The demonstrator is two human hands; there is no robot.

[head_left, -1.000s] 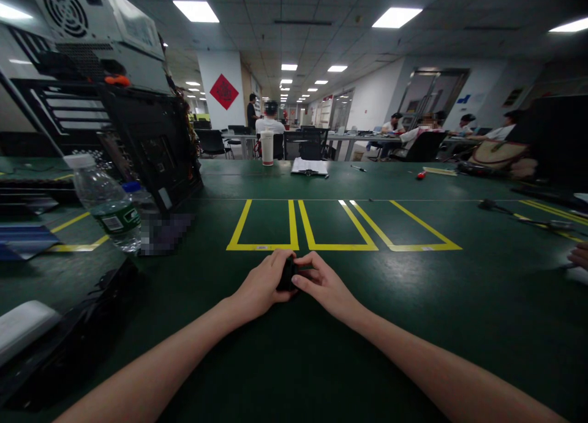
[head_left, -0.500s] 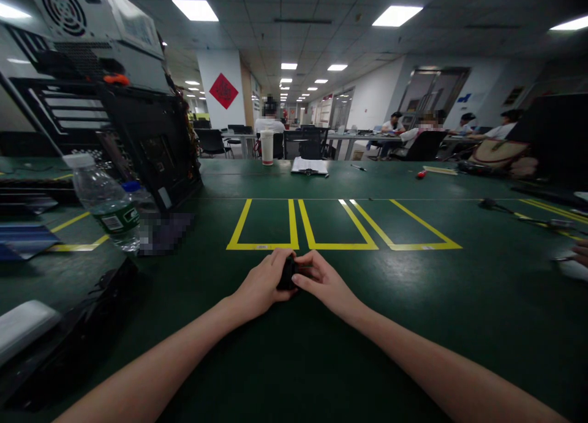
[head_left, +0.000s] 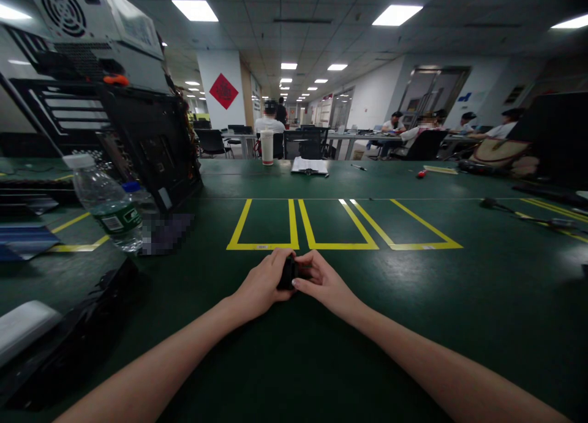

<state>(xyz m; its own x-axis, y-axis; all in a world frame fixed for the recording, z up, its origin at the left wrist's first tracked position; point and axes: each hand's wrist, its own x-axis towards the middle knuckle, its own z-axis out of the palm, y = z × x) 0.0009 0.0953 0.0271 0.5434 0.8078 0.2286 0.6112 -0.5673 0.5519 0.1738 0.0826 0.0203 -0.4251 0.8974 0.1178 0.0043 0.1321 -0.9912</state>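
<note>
Between my hands is a small black object (head_left: 287, 273), mostly covered by fingers, so its kind cannot be made out. My left hand (head_left: 264, 280) is wrapped round its left side, thumb below and fingers over the top. From the right, my right hand (head_left: 324, 280) pinches at its edge with thumb and fingertips. Both hands are low over the green table (head_left: 294, 362), just nearer to me than the yellow tape outlines (head_left: 337, 247).
At left stand a water bottle (head_left: 113, 212) and an open computer case (head_left: 158, 138) with a power supply (head_left: 110, 28) on top. A cup (head_left: 267, 147), a clipboard (head_left: 309, 166) and a pen (head_left: 359, 167) lie farther back. Several people sit beyond; cables (head_left: 528, 215) lie right.
My hands and the black object have hardly moved. Another person's hand at the right edge has gone out of view. A standing figure now shows behind the seated person at the back.
</note>
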